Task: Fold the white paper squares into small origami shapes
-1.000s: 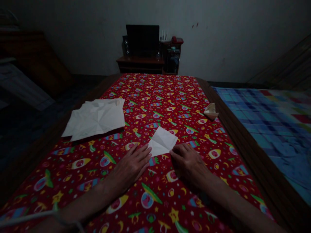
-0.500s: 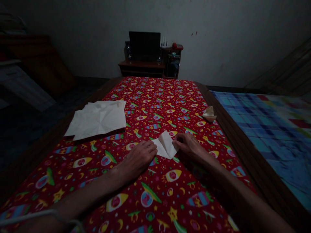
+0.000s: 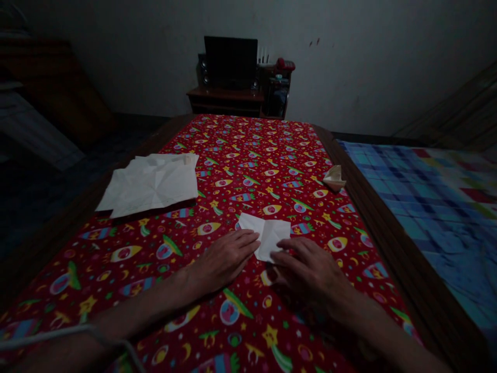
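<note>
A small folded sheet of white paper (image 3: 271, 234) lies on the red patterned cloth, with a crease down its middle and two flaps spread to the sides. My left hand (image 3: 228, 255) rests flat, its fingertips pressing the paper's left part. From the right, my right hand (image 3: 312, 267) reaches over the lower right of the paper, fingers extended and slightly apart, touching its surface. Neither hand grips the sheet. The underside of the paper is hidden.
A stack of creased white sheets (image 3: 155, 181) lies at the left edge of the cloth (image 3: 240, 150). At the right edge stands a small folded paper piece (image 3: 334, 178). Beyond the table, a dark monitor (image 3: 231, 62) stands on a cabinet. A white cord (image 3: 77, 331) crosses my left forearm.
The raised fold of the paper has been opened out to the right and now lies flatter. My right hand has moved from pinching the paper's right edge to lying on it.
</note>
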Available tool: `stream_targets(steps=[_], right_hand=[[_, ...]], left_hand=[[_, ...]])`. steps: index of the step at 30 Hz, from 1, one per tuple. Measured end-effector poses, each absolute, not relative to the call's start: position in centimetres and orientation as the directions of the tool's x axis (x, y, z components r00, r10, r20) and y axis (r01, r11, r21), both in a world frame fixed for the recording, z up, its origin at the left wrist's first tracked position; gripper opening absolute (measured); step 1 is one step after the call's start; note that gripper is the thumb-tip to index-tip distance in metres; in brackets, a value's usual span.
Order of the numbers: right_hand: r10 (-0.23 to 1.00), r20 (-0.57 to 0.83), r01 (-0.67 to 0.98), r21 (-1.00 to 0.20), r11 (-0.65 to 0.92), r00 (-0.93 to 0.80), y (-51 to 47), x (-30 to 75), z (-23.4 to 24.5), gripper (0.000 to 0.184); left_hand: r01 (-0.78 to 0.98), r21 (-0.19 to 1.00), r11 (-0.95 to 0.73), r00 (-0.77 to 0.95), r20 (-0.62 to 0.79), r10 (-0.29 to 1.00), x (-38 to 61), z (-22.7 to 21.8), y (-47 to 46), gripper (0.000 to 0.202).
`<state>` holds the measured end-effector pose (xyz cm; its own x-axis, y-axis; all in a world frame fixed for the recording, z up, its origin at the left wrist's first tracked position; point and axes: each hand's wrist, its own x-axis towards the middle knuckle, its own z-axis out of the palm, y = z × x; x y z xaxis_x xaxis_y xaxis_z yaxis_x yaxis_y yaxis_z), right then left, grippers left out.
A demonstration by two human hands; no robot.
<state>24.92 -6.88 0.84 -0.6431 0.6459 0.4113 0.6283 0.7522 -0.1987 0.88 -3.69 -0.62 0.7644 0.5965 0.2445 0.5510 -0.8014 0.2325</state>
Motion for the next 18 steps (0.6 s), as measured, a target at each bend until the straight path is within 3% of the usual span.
stream_targets(steps=[3, 9, 13, 18], right_hand=[[0.534, 0.341, 0.549, -0.061, 0.834, -0.774, -5.8, 24.7, 0.0, 0.032], [0.541, 0.239, 0.572, 0.082, 0.816, -0.806, -5.5, 24.7, -1.0, 0.033], [0.549, 0.272, 0.587, 0.079, 0.806, -0.790, -5.3, 25.0, -1.0, 0.031], [0.380, 0.422, 0.438, 0.047, 0.898, -0.823, -5.0, 25.0, -0.4, 0.026]], left_hand=[[0.562, 0.258, -0.786, 0.747, 0.249, 0.616, 0.8, -0.7, -4.0, 0.035], [0.558, 0.316, -0.767, 0.722, 0.271, 0.637, 1.0, -1.0, -3.9, 0.033], [0.538, 0.350, -0.767, 0.713, 0.295, 0.636, 1.0, -1.1, -3.7, 0.031], [0.529, 0.354, -0.771, 0.716, 0.301, 0.630, 0.8, -0.8, -3.8, 0.031]])
